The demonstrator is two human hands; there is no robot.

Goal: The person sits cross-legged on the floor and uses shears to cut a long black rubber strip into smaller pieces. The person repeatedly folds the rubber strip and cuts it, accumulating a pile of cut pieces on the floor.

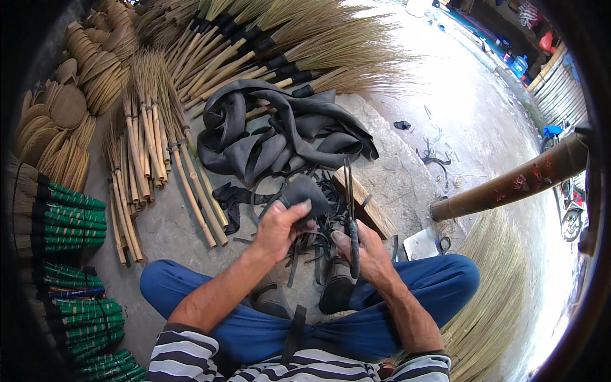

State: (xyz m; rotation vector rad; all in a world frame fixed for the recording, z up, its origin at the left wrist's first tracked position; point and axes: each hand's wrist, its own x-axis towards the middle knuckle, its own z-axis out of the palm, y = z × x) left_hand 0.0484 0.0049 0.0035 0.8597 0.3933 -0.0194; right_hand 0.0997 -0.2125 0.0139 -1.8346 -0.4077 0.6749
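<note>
My left hand (280,230) pinches a piece of black rubber sheet (303,195), thumb on top and fingers beneath. In my right hand (370,256) is a pair of scissors (354,245) with dark wrapped handles. Their narrow blades point up and away from me, just right of the rubber piece and slightly apart. Thin black rubber strips (318,251) lie tangled between and below my hands, partly hidden by them. Beyond, a heap of black rubber tube (280,137) lies on the ground. A wooden block (372,213) sits just past my right hand.
Grass brooms with bamboo handles (143,140) lie ahead and to the left. Bundles of green-wrapped broom handles (75,216) line the left edge, below woven fans (67,108). A thick bamboo post (509,178) stands at right, near loose straw (493,280). My crossed legs (420,286) frame the work.
</note>
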